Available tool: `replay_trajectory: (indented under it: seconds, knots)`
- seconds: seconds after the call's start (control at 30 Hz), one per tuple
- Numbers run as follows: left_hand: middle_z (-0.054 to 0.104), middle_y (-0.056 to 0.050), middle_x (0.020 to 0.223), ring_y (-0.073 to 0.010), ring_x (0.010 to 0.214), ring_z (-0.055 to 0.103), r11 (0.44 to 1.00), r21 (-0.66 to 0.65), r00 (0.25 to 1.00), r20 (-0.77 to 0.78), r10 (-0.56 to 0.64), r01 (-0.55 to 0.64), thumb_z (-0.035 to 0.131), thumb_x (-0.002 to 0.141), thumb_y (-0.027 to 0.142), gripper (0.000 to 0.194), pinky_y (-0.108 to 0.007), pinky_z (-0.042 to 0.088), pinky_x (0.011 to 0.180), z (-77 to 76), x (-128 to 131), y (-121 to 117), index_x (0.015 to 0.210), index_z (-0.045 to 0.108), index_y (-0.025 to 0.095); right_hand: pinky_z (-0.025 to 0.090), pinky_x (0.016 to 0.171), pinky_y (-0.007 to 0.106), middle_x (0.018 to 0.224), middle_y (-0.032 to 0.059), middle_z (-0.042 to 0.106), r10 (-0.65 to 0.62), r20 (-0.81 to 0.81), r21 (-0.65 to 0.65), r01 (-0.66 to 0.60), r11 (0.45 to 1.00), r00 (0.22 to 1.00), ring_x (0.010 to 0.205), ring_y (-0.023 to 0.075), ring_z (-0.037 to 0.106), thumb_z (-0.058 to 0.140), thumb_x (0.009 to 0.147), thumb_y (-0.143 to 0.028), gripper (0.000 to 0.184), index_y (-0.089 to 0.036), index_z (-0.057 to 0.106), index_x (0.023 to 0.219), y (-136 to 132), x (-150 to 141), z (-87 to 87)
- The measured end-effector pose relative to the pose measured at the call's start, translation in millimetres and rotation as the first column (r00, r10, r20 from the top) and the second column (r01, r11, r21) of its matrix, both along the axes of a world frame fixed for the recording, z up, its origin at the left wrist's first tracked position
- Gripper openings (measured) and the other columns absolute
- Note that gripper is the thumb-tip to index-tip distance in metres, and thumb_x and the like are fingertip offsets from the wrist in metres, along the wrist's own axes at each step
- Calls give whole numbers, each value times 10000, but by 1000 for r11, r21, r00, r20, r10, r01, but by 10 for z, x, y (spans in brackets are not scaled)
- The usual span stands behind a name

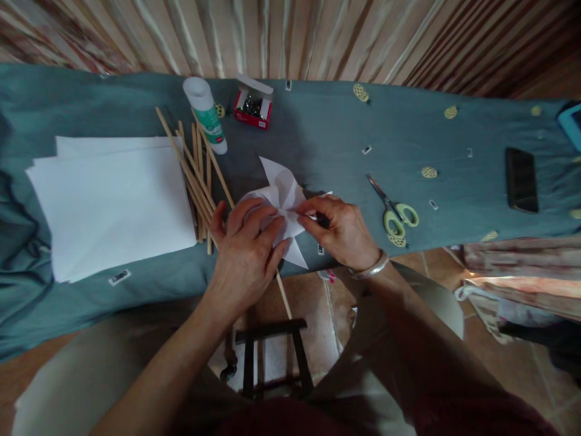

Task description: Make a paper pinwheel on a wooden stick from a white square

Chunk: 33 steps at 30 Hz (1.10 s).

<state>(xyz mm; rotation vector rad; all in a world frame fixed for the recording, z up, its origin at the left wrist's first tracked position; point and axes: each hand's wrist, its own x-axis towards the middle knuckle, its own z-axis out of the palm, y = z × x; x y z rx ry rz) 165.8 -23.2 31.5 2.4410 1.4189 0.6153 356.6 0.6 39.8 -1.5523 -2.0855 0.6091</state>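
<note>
A white paper pinwheel point(287, 188) lies near the table's front edge, its pointed blades folded toward the middle. My left hand point(247, 248) presses over its left side with curved fingers, holding the paper down. Thumb and forefinger of my right hand point(338, 229) pinch the paper just right of the centre; whether something small is also between them is hidden. A thin wooden stick point(284, 295) sticks out below the pinwheel, past the table edge. How the stick meets the paper cannot be seen under my hands.
Left are stacked white paper sheets point(118, 206) and several wooden sticks point(197, 175). Behind stand a glue stick point(211, 121) and an open red box point(253, 109) of small metal pieces. Green-handled scissors point(394, 212) and a dark phone point(521, 180) lie right on the green cloth point(327, 127).
</note>
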Motion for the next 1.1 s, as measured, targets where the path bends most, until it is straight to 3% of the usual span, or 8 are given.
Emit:
replay_trajectory:
  seconds: [0.2,0.37,1.1]
  knots:
    - [592,-115,1286,-361,1302,399,1000,-15,999,-45,7,-8,530,906,396,327,-653,190,1111,38,20,13,1144,611,186,485,783,332,802,32,698,7,23,-5,-7,1000,1000,794,194,633,614,827,-164,113,-199,712,873,1,-3,15]
    - [577,-105,1305,-354,1320,383,999,-40,997,-81,-6,3,513,917,393,326,-636,178,1120,40,31,12,1158,595,189,487,791,326,820,33,706,17,10,-3,-17,1000,1000,792,189,637,614,828,-158,120,-192,716,880,1,-1,24]
    - [671,-95,1149,-367,1223,486,1000,28,999,-46,-6,8,547,897,349,253,-657,132,1090,-33,80,28,1083,633,200,470,859,365,892,48,738,61,33,29,-62,998,998,869,209,643,584,863,-168,128,-187,704,899,2,-16,-4]
